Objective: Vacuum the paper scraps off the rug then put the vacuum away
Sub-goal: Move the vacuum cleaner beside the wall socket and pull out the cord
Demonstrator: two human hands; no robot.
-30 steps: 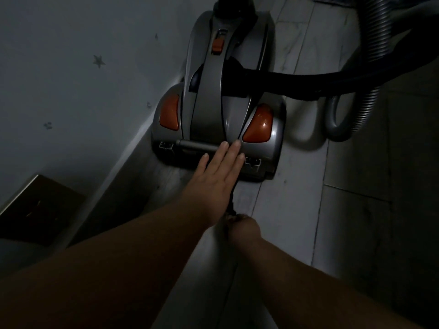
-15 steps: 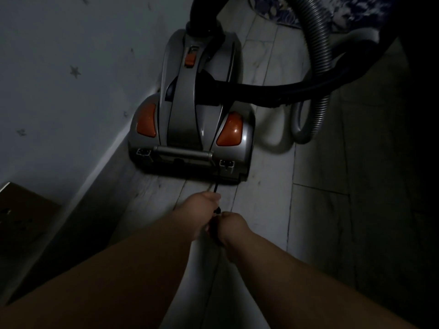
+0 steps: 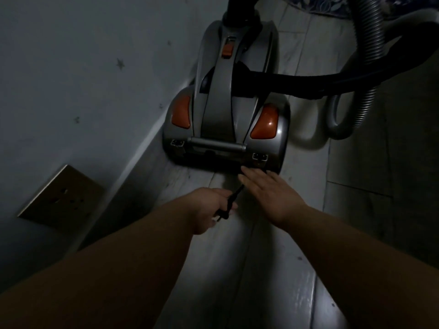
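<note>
A grey canister vacuum with orange wheel caps stands on the pale floor beside the wall, its rear toward me. A black power cord runs out of its back. My left hand grips the cord's plug end, a short way behind the vacuum. With fingers straight, my right hand reaches to the vacuum's rear lower edge, next to where the cord comes out. The ribbed grey hose loops at the right, and a dark tube crosses over the body.
A wall socket plate sits low on the wall at the left. The patterned rug's edge shows at the top. Dim floor tiles stretch to the right of the vacuum.
My right hand let go of the cord and moved forward to the vacuum's rear. My left hand, flat on the vacuum one second ago, now holds the plug end.
</note>
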